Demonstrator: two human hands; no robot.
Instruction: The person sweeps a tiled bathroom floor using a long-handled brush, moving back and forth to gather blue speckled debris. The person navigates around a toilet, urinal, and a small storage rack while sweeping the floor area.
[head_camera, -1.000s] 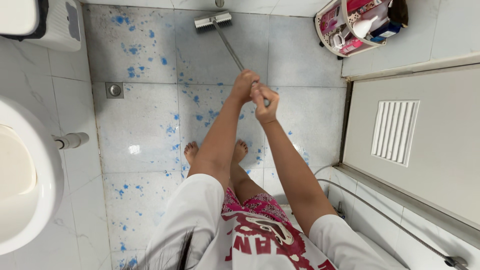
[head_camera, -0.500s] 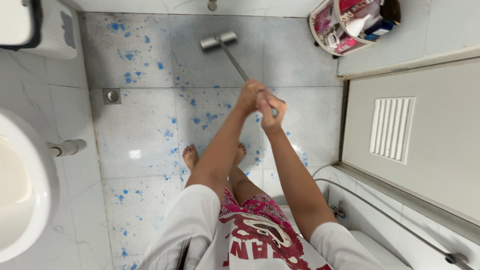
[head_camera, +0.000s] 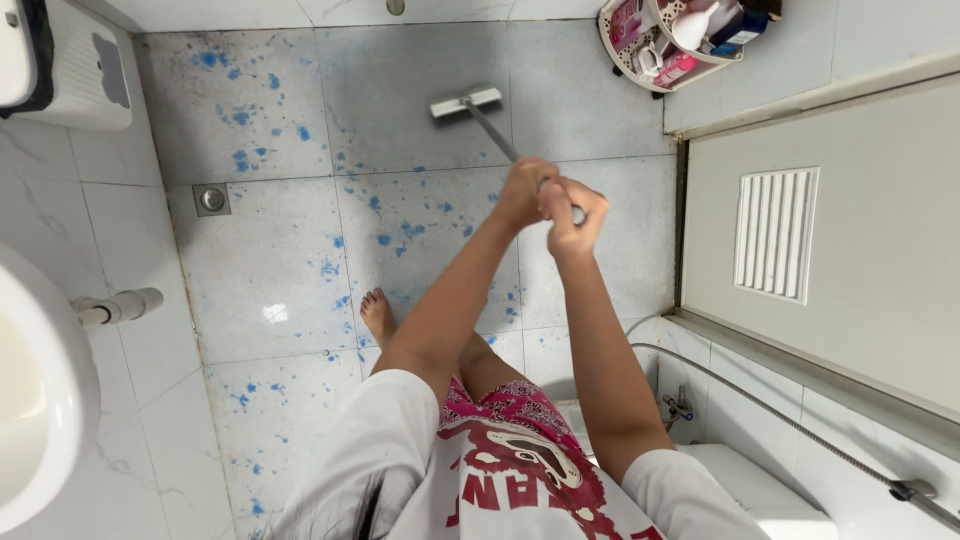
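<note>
Grey floor tiles (head_camera: 270, 250) flecked with blue spots are being scrubbed with a long-handled brush (head_camera: 466, 102), whose pale head is pressed flat to the floor near the far wall, well apart from the bare foot (head_camera: 377, 316) planted below. The metal handle (head_camera: 492, 130) is clasped by both hands held close together above the tiles: the left hand (head_camera: 524, 192) is wrapped shut around the shaft, and the right hand (head_camera: 572, 215) is closed over the handle's upper end just behind it. A small round drain (head_camera: 211, 199) is set into the floor to the left, and a basket (head_camera: 655, 50) of bottles is parked in the far right corner beside a grey door (head_camera: 850, 240) with a louvred vent. For the stroke to be done well, the head is best kept flat on the tile so the full width of bristle is brought to bear, with pressure fed down the shaft from the lower hand and the upper hand used to steer. Overlapping passes are advised across the spotted patches, and the basket and door frame should be given room. A firm footing is needed, since the tiles may be slick.
</note>
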